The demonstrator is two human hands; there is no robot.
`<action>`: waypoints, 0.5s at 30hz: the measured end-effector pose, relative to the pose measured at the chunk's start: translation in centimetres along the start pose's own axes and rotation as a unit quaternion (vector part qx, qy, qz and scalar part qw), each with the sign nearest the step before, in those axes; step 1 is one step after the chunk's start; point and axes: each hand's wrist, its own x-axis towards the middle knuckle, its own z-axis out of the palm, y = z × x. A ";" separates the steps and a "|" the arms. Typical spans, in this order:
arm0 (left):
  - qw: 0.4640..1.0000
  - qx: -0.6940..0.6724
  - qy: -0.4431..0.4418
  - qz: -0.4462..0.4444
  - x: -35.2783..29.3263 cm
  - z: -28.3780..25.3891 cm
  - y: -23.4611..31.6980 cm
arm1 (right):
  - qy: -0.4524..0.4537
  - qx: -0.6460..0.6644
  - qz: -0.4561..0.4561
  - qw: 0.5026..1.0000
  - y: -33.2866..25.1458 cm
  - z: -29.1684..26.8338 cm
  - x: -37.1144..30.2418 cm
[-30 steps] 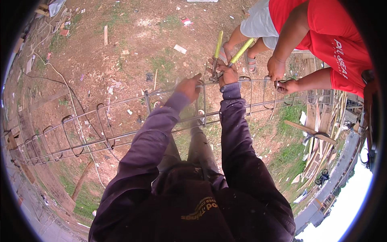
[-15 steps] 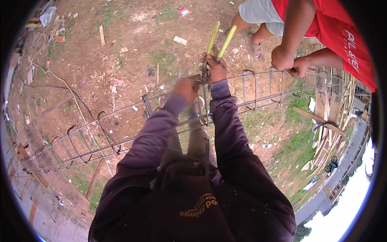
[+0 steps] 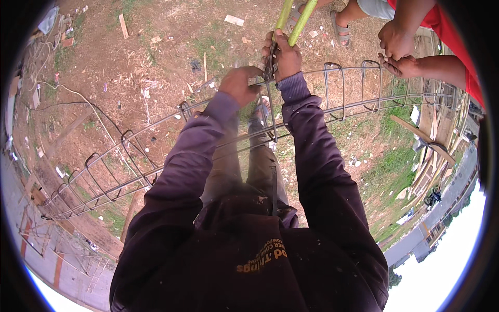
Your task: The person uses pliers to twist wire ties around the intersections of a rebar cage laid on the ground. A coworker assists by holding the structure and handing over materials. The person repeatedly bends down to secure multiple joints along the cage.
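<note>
A long cage of thin steel bars with bent stirrups (image 3: 343,93) spans the view in front of me. My right hand (image 3: 288,58) is closed round pincers with yellow-green handles (image 3: 301,26), their handles pointing away from me. The dark jaws (image 3: 268,70) meet the cage's far bar at the top of a stirrup (image 3: 273,122). My left hand (image 3: 239,86) is just left of the jaws, its fingers curled in at the same bar. What those fingers pinch is hidden.
At the upper right stands another person in a red shirt, hands (image 3: 397,41) together just beyond the cage. Timber pieces (image 3: 429,140) are heaped at the right. A pale cord (image 3: 99,117) crosses the littered dirt at the left, and a plank (image 3: 73,231) is at the lower left.
My view has shifted, so the cage and both hands sit a little differently in it. The pincers stay at the same joint. The other person's hands have come off the cage.
</note>
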 end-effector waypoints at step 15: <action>0.996 0.038 -0.075 -0.010 0.4 -1.1 0.4 | 0.032 -0.076 -0.006 0.997 0.1 0.4 -0.3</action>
